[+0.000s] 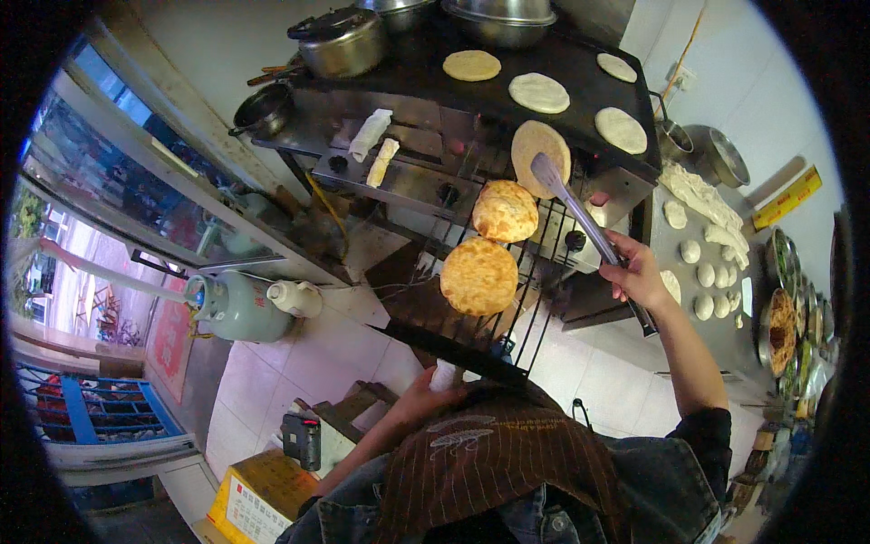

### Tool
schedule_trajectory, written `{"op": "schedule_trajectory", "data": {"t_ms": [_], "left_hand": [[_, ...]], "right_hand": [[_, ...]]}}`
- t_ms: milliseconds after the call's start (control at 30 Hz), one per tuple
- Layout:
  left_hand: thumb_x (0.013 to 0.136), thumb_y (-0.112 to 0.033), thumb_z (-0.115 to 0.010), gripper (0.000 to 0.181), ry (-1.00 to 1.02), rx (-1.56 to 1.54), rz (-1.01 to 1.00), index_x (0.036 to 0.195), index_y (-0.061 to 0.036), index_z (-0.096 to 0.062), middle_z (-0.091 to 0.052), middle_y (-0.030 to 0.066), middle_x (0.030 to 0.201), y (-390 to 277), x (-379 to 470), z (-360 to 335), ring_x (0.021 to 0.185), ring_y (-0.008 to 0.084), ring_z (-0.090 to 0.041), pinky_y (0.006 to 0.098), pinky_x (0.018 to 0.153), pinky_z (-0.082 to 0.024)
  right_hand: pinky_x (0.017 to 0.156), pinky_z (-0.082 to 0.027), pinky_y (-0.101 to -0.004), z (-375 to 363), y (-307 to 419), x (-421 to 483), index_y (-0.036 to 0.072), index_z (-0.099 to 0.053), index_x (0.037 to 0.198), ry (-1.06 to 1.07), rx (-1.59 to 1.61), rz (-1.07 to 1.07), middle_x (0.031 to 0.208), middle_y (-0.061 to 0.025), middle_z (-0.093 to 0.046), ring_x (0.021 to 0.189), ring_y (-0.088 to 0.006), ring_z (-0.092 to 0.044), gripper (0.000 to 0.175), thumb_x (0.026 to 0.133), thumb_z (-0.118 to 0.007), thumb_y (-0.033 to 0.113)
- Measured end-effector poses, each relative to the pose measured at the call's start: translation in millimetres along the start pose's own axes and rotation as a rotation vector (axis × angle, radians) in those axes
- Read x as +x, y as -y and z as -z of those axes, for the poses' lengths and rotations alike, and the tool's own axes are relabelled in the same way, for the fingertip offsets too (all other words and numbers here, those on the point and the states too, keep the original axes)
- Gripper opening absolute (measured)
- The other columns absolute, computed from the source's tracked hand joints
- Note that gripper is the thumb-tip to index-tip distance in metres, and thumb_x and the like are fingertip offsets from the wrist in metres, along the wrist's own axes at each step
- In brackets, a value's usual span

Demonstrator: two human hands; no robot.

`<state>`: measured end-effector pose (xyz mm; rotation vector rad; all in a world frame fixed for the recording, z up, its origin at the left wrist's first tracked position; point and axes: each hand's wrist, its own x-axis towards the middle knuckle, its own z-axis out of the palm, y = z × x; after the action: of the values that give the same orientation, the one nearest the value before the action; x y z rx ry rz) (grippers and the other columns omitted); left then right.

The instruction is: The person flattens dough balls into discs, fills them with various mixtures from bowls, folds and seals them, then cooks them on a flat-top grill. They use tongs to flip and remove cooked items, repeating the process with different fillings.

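My right hand (636, 273) grips a pair of metal tongs (590, 226). The tongs' tips lie against a pale, partly cooked flatbread (535, 144) at the far end of a pulled-out wire rack (533, 333). Two golden-brown flatbreads (478, 275) sit nearer to me on the rack, one behind the other. My left hand (423, 400) is closed around the white-wrapped handle (444, 375) at the rack's near edge. Beyond the rack is a dark griddle (435, 88) with several pale dough rounds (539, 93) on it.
Metal pots (343, 47) and a small black pan (264, 109) stand at the back left. On the right, a worktop (669, 238) bears dough balls (705, 275) beside filled bowls (780, 333). A gas cylinder (248, 309) stands on the floor at left, near a yellow box (268, 486).
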<state>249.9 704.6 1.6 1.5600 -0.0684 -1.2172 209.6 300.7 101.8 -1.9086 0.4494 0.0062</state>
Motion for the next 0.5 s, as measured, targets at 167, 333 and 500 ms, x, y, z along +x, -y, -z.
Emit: {"op": "schedule_trajectory", "data": {"t_ms": [167, 333, 500], "left_hand": [[0.08, -0.021, -0.079, 0.05, -0.092, -0.057, 0.002, 0.118, -0.0024, -0.053, -0.065, 0.0058, 0.1, -5, -5, -8, 0.087, 0.0142, -0.061, 0.0292, 0.072, -0.05], [0.08, -0.02, -0.078, 0.051, -0.027, -0.135, 0.007, 0.121, -0.002, -0.053, -0.065, 0.0061, 0.101, 4, 1, -7, 0.084, 0.0142, -0.061, 0.028, 0.069, -0.05], [0.08, -0.021, -0.078, 0.052, -0.042, -0.084, -0.018, 0.122, -0.0021, -0.053, -0.065, 0.0059, 0.102, 10, 3, -6, 0.082, 0.0135, -0.061, 0.0276, 0.069, -0.05]], "right_hand": [[0.034, -0.04, -0.0226, 11, -11, -4, 0.002, -0.054, 0.127, -0.01, 0.339, -0.137, 0.067, -0.0041, -0.06, 0.042, -0.0088, -0.053, 0.048, 0.081, -0.066, 0.001], [0.031, -0.034, -0.0196, 10, -29, 7, 0.003, -0.053, 0.107, 0.131, 0.77, -0.279, 0.079, -0.0066, -0.059, 0.041, -0.0067, -0.048, 0.029, 0.08, -0.063, 0.006], [0.031, -0.034, -0.018, 6, -35, 28, 0.002, -0.051, 0.11, 0.196, 0.844, -0.234, 0.082, -0.0081, -0.058, 0.04, -0.0066, -0.045, 0.028, 0.084, -0.059, 0.006]]}}
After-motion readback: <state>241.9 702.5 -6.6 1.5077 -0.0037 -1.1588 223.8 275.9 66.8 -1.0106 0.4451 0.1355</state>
